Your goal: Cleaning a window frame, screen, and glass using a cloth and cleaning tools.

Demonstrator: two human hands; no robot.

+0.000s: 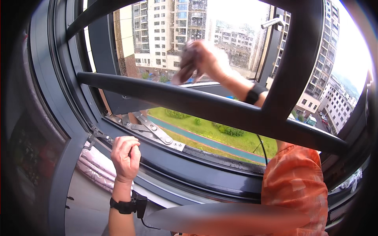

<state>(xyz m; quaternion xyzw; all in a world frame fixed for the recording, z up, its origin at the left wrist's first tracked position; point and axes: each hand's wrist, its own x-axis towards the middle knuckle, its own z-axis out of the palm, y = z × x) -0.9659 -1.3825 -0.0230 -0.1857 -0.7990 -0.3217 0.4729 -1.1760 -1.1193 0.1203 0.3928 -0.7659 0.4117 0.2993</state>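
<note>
My right hand (211, 63) reaches out between dark metal bars and grips a crumpled dark cloth (189, 59); both are motion-blurred. The cloth is at the wet window pane (153, 38), which is dotted with water drops and stands open outward; whether it touches the glass I cannot tell. Low on the left, my left hand (126, 156) is raised in front of the window sill frame (189, 168). Its fingers are curled in, and nothing shows in them. A black wrist strap is on each forearm, the left one carrying a small box with a cable.
A thick horizontal bar (165, 91) and a wide upright (301, 59) cross the opening. A metal friction hinge (153, 128) sits at the lower left. Outside is a white security camera (273, 23). A patterned curtain (96, 166) hangs below, beside a screen panel (38, 118).
</note>
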